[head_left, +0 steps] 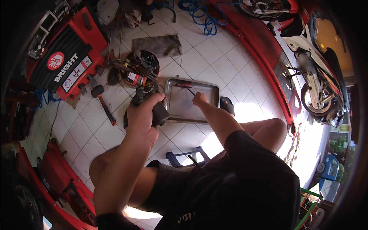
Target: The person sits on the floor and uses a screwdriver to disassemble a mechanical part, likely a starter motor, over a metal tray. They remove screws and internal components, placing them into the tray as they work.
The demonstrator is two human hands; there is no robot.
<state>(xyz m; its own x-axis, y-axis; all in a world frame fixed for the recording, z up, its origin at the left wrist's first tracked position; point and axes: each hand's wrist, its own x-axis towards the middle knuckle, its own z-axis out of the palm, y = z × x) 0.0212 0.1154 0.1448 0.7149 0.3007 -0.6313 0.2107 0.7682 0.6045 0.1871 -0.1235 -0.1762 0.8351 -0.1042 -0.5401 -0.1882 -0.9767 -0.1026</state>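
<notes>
Black shirt filling the foreground, a person leans over a white-tiled floor, both arms stretched toward a shallow metal tray. At the tray's left edge, the left hand is curled firmly around a dark part, too shaded to identify; the right hand, over the tray's right half, pinches a thin dark rod. Its far end reaches toward a red-handled tool lying near the tray's upper rim; whether the two are joined or merely overlap cannot be told. The rod appears to be the piece being handled at this moment, and a clean job would mean easing it clear at a low angle without scraping the tray wall. A steady left grip matters as much: the dark part looks bulky, and is best kept level, away from the crowded tool tub just beyond it and the hammer to its left.
</notes>
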